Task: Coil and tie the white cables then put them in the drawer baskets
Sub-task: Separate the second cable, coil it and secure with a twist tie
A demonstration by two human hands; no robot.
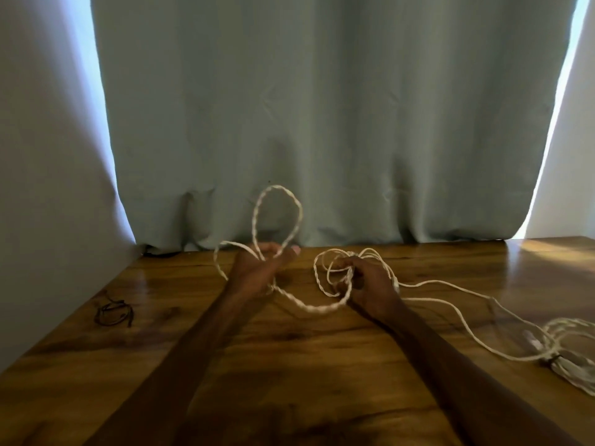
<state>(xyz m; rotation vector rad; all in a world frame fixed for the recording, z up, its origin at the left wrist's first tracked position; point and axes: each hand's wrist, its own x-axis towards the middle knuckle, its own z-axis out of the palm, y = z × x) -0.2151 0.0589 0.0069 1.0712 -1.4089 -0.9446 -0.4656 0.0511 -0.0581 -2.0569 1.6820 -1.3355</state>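
- We are holding the cable (277, 187) in both hands just above the desk (289, 365). The left hand (264, 268) is pinching it below a loop standing up in front of the curtain (322, 107). The right hand (363, 278) is clenching several coils.
- The strand sagging between the hands is twisting on itself. We are judging that a hard pull could set a kink or a knot there.
- The upright loop is looking lightly held, so it could flop over and spoil the coil.
- A long tail is trailing right towards a bundle (571, 370) near the desk's edge. Drawing it in fast could snag or drag that bundle.
- The drawer baskets are not showing anywhere.
- The frame is cutting the bundle off, and we cannot tell whether the tail joins it.
- A dark cord (112, 305) is lying well to the left, too small for us to tell whether it is a tie.
- The left fingertips are blurring.
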